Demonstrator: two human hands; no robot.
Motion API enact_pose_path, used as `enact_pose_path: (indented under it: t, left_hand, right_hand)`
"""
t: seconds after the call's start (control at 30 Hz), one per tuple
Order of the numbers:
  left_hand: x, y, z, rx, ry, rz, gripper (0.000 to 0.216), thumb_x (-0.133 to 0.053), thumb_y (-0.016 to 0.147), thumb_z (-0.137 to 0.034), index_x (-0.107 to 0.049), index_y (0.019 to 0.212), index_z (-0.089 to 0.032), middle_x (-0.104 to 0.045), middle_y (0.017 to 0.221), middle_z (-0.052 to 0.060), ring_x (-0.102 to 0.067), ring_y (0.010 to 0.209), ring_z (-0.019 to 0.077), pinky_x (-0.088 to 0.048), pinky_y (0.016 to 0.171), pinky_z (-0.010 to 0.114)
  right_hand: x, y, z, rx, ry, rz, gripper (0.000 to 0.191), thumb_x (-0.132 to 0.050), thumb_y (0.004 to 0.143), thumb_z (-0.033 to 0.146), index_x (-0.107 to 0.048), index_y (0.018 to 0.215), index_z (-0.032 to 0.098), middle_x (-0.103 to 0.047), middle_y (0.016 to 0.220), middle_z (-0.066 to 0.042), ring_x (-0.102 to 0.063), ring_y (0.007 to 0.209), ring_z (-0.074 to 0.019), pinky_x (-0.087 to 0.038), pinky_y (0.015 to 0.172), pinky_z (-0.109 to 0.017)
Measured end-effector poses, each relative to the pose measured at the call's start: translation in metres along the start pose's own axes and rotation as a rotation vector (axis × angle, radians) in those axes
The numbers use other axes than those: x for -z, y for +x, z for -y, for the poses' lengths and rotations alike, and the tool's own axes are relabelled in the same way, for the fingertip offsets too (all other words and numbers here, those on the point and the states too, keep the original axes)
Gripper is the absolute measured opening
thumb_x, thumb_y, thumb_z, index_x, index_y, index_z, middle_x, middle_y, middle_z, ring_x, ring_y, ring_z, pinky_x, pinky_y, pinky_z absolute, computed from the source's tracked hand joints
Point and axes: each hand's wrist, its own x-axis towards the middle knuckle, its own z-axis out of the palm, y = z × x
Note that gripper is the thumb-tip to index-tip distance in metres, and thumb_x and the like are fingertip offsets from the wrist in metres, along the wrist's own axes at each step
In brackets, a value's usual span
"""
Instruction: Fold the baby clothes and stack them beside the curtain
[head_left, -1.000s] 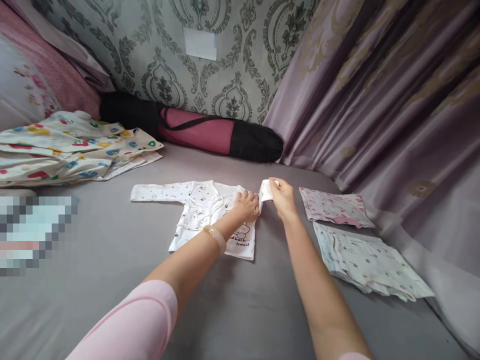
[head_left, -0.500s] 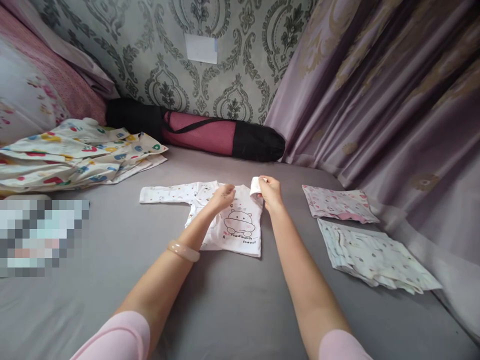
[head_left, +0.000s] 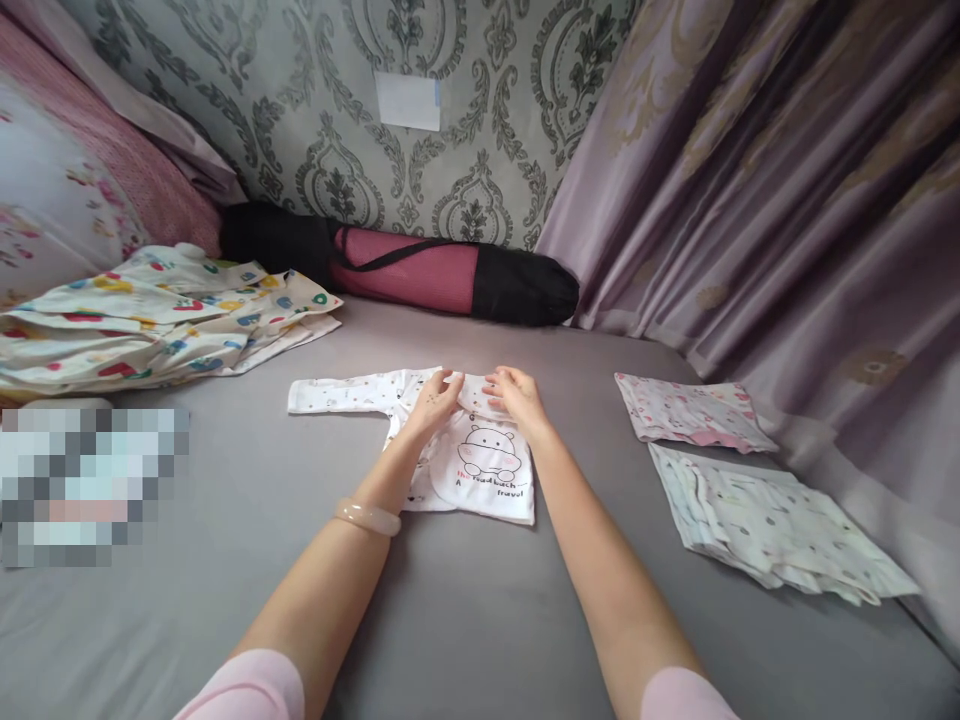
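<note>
White cotton baby shirt (head_left: 480, 465) with a printed cartoon animal lies flat in the middle of the grey bed (head_left: 450, 620), one sleeve stretched toward the left edge. The left hand (head_left: 437, 398) and right hand (head_left: 514, 393) rest side by side on its upper part, fingers laid on the cloth, each grip released and clasping nothing. Two folded stacks, pink-patterned garments (head_left: 690, 412) and pale printed garments (head_left: 772, 520), sit by the right edge beside the curtain (head_left: 787, 200).

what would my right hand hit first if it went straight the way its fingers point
Probably the left hand: the right hand lies on the white baby shirt, fingers aimed left along the collar, and the left hand's fingertips rest just beyond them.
</note>
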Motion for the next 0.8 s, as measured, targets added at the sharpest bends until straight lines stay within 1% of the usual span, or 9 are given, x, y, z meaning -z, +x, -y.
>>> enact_pose_path:
  t: [0.1, 0.17, 0.23, 0.33, 0.43, 0.5, 0.57, 0.67, 0.8]
  left_hand:
    - [-0.002, 0.002, 0.006, -0.109, 0.069, -0.003, 0.05, -0.06, 0.087, -0.037, -0.056, 0.132, -0.016, -0.07, 0.094, 0.006, -0.066, 0.077, 0.017, -0.053, 0.074, 0.03]
    - [-0.004, 0.003, 0.007, -0.179, 0.133, -0.016, 0.04, -0.057, 0.085, -0.028, -0.064, 0.123, -0.018, -0.07, 0.095, 0.006, -0.065, 0.08, 0.0174, -0.053, 0.08, 0.032]
    - [-0.005, 0.004, 0.007, -0.223, 0.202, -0.043, 0.033, -0.051, 0.085, -0.021, -0.07, 0.112, -0.018, -0.07, 0.101, 0.007, -0.064, 0.087, 0.019, -0.052, 0.087, 0.035]
    - [-0.004, 0.005, 0.006, -0.277, 0.301, -0.111, 0.034, -0.047, 0.084, -0.017, -0.071, 0.107, -0.017, -0.069, 0.109, 0.008, -0.062, 0.097, 0.0217, -0.049, 0.094, 0.038]
    - [-0.003, 0.003, 0.007, -0.303, 0.382, -0.132, 0.035, -0.047, 0.084, -0.019, -0.069, 0.111, -0.017, -0.067, 0.112, 0.01, -0.062, 0.101, 0.0229, -0.048, 0.096, 0.037]
    - [-0.002, 0.001, 0.01, -0.291, 0.437, -0.133, 0.035, -0.046, 0.085, -0.02, -0.068, 0.113, -0.016, -0.065, 0.11, 0.011, -0.062, 0.1, 0.0231, -0.048, 0.095, 0.037]
    - [-0.002, 0.0, 0.013, -0.281, 0.504, -0.148, 0.036, -0.045, 0.085, -0.02, -0.067, 0.113, -0.015, -0.064, 0.107, 0.011, -0.062, 0.099, 0.0237, -0.047, 0.095, 0.036]
    - [-0.003, -0.001, 0.015, -0.301, 0.633, -0.154, 0.037, -0.046, 0.084, -0.018, -0.067, 0.115, -0.016, -0.061, 0.101, 0.011, -0.06, 0.098, 0.0255, -0.047, 0.093, 0.036]
    - [-0.004, -0.003, 0.015, -0.322, 0.815, -0.106, 0.035, -0.046, 0.087, -0.019, -0.068, 0.113, -0.017, -0.058, 0.093, 0.011, -0.057, 0.096, 0.0268, -0.044, 0.092, 0.037]
  right_hand:
    - [0.016, 0.006, -0.005, 0.039, -0.038, -0.072, 0.027, -0.039, 0.1, 0.021, -0.059, 0.117, 0.015, -0.071, 0.117, -0.014, -0.073, 0.089, -0.0143, -0.057, 0.072, -0.024]
    - [0.024, 0.009, -0.01, 0.106, -0.155, -0.106, 0.029, -0.038, 0.099, 0.019, -0.061, 0.117, 0.015, -0.071, 0.116, -0.013, -0.072, 0.094, -0.0153, -0.057, 0.079, -0.027]
    - [0.026, 0.008, -0.015, 0.198, -0.363, -0.109, 0.031, -0.039, 0.098, 0.018, -0.063, 0.117, 0.016, -0.071, 0.118, -0.011, -0.069, 0.105, -0.0163, -0.053, 0.091, -0.03]
    - [0.02, 0.0, -0.021, 0.367, -0.7, -0.013, 0.037, -0.038, 0.097, 0.016, -0.062, 0.125, 0.017, -0.065, 0.131, -0.011, -0.057, 0.126, -0.0174, -0.04, 0.108, -0.032]
    - [0.006, -0.009, -0.026, 0.477, -0.945, 0.139, 0.044, -0.034, 0.1, 0.019, -0.051, 0.14, 0.014, -0.047, 0.151, -0.013, -0.035, 0.144, -0.0202, -0.023, 0.119, -0.039]
    - [-0.001, -0.014, -0.029, 0.477, -1.061, 0.207, 0.048, -0.032, 0.102, 0.027, -0.044, 0.146, 0.011, -0.035, 0.158, -0.014, -0.022, 0.15, -0.0239, -0.012, 0.122, -0.047]
    - [-0.006, -0.017, -0.033, 0.453, -1.131, 0.24, 0.054, -0.027, 0.104, 0.035, -0.039, 0.15, 0.01, -0.028, 0.161, -0.015, -0.014, 0.152, -0.0265, -0.006, 0.122, -0.051]
    - [-0.008, -0.02, -0.038, 0.411, -1.185, 0.255, 0.06, -0.022, 0.104, 0.043, -0.031, 0.155, 0.014, -0.021, 0.164, -0.012, -0.008, 0.152, -0.028, -0.003, 0.121, -0.053]
    - [-0.007, -0.02, -0.043, 0.392, -1.218, 0.252, 0.06, -0.021, 0.103, 0.046, -0.025, 0.158, 0.022, -0.015, 0.166, -0.009, -0.005, 0.152, -0.0298, 0.0, 0.12, -0.055]
